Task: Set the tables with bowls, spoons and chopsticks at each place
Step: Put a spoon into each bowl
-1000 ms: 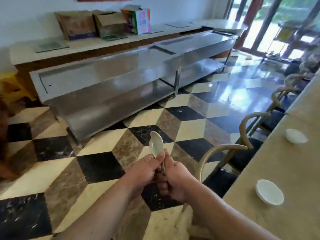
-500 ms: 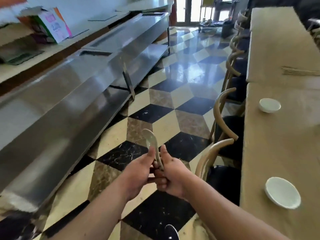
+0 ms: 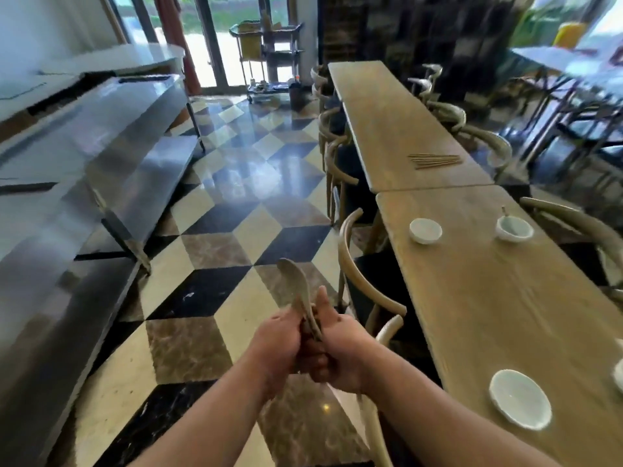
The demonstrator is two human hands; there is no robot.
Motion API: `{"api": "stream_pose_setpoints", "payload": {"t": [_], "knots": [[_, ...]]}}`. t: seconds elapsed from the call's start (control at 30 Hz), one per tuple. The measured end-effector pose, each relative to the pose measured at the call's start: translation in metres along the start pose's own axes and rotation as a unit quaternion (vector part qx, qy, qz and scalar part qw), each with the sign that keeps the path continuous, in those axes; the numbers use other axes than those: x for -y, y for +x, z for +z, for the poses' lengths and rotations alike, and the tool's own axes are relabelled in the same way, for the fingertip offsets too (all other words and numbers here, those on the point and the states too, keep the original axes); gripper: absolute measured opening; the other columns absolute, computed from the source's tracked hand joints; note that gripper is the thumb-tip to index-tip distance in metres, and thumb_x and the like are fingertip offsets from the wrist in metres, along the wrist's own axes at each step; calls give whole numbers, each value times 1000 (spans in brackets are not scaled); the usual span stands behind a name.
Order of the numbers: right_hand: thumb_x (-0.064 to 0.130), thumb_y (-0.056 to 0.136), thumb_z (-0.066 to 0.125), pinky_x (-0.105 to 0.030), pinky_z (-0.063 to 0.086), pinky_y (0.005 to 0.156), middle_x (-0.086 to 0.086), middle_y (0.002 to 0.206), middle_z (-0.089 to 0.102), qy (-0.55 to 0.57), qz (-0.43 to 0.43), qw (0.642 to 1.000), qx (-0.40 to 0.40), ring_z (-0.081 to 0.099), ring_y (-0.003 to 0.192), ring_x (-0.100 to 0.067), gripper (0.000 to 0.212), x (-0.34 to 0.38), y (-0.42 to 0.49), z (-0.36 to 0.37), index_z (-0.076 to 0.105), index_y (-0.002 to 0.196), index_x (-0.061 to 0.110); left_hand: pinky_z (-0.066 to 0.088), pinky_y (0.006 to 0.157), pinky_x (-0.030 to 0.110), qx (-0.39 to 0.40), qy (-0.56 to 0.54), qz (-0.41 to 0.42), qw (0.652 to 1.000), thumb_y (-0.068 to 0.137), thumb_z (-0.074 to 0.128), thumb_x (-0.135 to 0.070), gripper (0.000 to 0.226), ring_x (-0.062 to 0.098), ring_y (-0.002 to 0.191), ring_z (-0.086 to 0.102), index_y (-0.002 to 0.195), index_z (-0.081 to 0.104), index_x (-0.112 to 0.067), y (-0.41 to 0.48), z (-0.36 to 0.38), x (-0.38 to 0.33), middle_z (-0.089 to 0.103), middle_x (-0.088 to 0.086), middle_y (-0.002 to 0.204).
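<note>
Here, both hands meet above the chequered floor (image 3: 215,230), apart from the tables. The left hand (image 3: 279,342) and the right hand (image 3: 340,355) curl their fingers round the handle of a pale spoon (image 3: 292,278). Its bowl end stands up above the thumbs and leans to the left. Whether more spoons lie inside the grip cannot be told. To the right runs the near table (image 3: 488,298), with bentwood chairs (image 3: 354,274) along its edge. On it stand a near bowl (image 3: 520,398), a far-left bowl (image 3: 425,230) and a far-right bowl (image 3: 514,228); the last holds a utensil, its handle jutting over the rim. A bundle of chopsticks (image 3: 435,160) lies on the far table (image 3: 381,112), which butts against the near one. A steel counter (image 3: 101,146) lines the left side.
</note>
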State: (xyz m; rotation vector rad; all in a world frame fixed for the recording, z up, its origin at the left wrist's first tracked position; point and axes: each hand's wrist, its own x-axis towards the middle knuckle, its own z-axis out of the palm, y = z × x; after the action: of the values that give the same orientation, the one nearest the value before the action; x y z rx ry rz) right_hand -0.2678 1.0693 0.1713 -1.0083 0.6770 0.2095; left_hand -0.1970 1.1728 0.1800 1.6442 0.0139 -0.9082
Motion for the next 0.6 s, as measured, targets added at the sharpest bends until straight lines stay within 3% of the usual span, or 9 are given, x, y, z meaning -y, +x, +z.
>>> {"api": "stream_pose_setpoints", "payload": {"t": [0.1, 0.2, 0.27, 0.33, 0.4, 0.5, 0.6], "knots": [[86, 78, 50, -23, 31, 42, -1, 60, 35, 93, -30, 995, -17, 34, 47, -12, 71, 15, 10, 5, 55, 61, 18, 55, 66, 38, 132, -43, -15, 990, 94, 65, -62, 77, 36, 76, 61, 120, 66, 11, 24, -9, -22, 62, 23, 92], [86, 78, 49, -20, 31, 42, 0, 61, 31, 130, -64, 988, -54, 32, 48, -9, 69, 19, 15, 17, 53, 70, 18, 45, 57, 36, 247, -53, -37, 967, 80, 84, -50, 52, 24, 59, 49, 102, 71, -4, 46, -18, -44, 49, 15, 73], [80, 80, 58, -20, 31, 43, 0, 62, 31, 137, -84, 983, -87, 32, 49, -9, 61, 23, 13, 26, 51, 78, 19, 46, 55, 36, 278, -11, -43, 959, 95, 76, -39, 31, 21, 54, 53, 79, 73, -13, 59, -17, -54, 54, 8, 65], [71, 84, 63, -22, 29, 46, 1, 59, 34, 138, -98, 977, -130, 32, 48, -11, 54, 26, 8, 27, 51, 78, 19, 49, 59, 38, 289, 64, -23, 955, 107, 61, -30, 44, 18, 53, 59, 68, 78, -19, 66, -8, -63, 63, 4, 62], [67, 93, 58, -26, 30, 48, -1, 57, 39, 121, -106, 968, -193, 35, 48, -13, 55, 22, -1, 21, 55, 80, 14, 56, 70, 40, 308, 137, 0, 942, 109, 56, -29, 37, 18, 63, 69, 85, 84, -20, 67, 7, -66, 75, 4, 71], [62, 107, 47, -28, 44, 47, -9, 60, 55, 91, -123, 938, -312, 53, 47, -20, 66, 7, -15, 4, 63, 108, -2, 61, 97, 50, 337, 203, 3, 919, 110, 54, -34, 29, 27, 95, 79, 112, 79, -18, 61, 35, -59, 84, 9, 97], [58, 111, 40, -31, 55, 48, -11, 74, 75, 74, -116, 909, -393, 68, 54, -22, 54, -14, -30, -19, 70, 117, 13, 60, 99, 56, 338, 251, -9, 907, 110, 52, -44, 35, 34, 96, 79, 104, 80, -24, 58, 69, -51, 84, 9, 94]]}}
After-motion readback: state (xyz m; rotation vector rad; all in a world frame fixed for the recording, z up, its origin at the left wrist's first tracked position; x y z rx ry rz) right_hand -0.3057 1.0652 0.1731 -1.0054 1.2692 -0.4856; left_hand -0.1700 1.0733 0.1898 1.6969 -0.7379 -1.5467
